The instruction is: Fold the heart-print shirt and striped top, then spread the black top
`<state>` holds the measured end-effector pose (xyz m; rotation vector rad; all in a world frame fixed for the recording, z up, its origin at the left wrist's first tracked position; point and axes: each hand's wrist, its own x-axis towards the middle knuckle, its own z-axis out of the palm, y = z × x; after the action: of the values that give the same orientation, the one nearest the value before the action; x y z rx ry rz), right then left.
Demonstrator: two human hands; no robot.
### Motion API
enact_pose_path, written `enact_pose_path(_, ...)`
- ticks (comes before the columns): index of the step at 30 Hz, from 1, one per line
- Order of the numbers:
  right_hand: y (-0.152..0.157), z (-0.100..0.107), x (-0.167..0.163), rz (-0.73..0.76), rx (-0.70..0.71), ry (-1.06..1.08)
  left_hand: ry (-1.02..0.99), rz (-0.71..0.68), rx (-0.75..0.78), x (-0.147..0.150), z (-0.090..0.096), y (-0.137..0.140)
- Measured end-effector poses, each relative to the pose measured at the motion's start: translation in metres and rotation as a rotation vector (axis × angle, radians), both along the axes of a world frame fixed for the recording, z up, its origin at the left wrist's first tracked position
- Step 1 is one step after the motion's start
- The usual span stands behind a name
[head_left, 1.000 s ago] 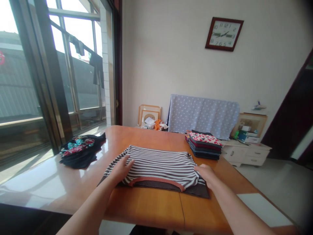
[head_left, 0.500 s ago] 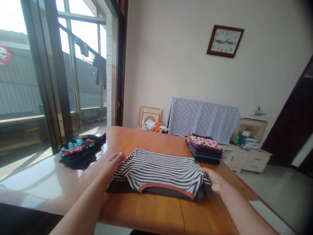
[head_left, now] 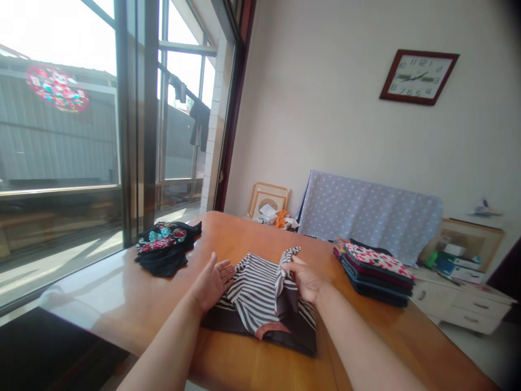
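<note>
Right in front of you on the wooden table (head_left: 240, 228), here's the striped knit sweater (head_left: 254, 285), its terracotta ribbed collar (head_left: 268, 329) at your near side! Your right hand (head_left: 308, 278) has a pinch of its right-hand side, thumb and fingers closed on a bunched, raised piece, with dark cloth showing underneath. Over on the other flank, your left hand (head_left: 214, 282) is spread, palm turned inward, fingertips right at the sweater's left edge; whether they press on it, you can't tell from this angle.

Now, the craft of this fold: that pinch looks bunched, so best open it out and lay the flap flat rather than dropping it in a lump. Rest the spread palm lightly on the body so it doesn't slide; knit this soft will likely stretch if tugged. Aim for a straight side edge, and mind the collar, half hidden by the flap and apt to crease. Plenty of room, too: the black floral garment (head_left: 165, 247) lies well apart to the left, the folded clothes stack (head_left: 374, 269) off right.
</note>
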<state>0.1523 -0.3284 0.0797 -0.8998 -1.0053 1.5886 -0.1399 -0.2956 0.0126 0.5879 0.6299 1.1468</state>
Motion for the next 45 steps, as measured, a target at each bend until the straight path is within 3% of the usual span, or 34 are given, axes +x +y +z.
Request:
enact_pose_path(6,0.027,-0.031,-0.08,0.077,-0.091,-0.084,0.008,-0.011,-0.044,0.003,-0.004,0.003)
enact_pose_path(11,0.03,-0.055,-0.102,0.062,-0.156,-0.172,0.019,-0.026,-0.049,0.004,-0.005,0.005)
enact_pose_path(19,0.029,-0.034,-0.107,0.035,-0.122,-0.243,0.066,-0.025,-0.045,0.006,-0.007,0.007)
enact_pose_path(25,0.007,-0.031,-0.121,0.21,-0.156,-0.267,0.121,-0.033,-0.034,0.005,-0.002,0.0)
enact_pose_path(30,-0.003,-0.03,-0.093,0.051,-0.085,-0.272,0.105,-0.118,-0.001,0.008,0.005,-0.01)
enact_pose_path(37,-0.013,-0.05,-0.004,-0.404,-0.039,-0.316,0.158,-0.11,0.084,0.014,0.007,-0.016)
enact_pose_path(41,-0.024,-0.075,0.025,-0.573,0.013,-0.659,0.18,-0.136,0.115,0.014,0.008,-0.018)
enact_pose_path(45,-0.032,-0.084,0.029,-0.508,0.2,-1.227,0.179,-0.099,0.124,0.015,0.007,-0.016)
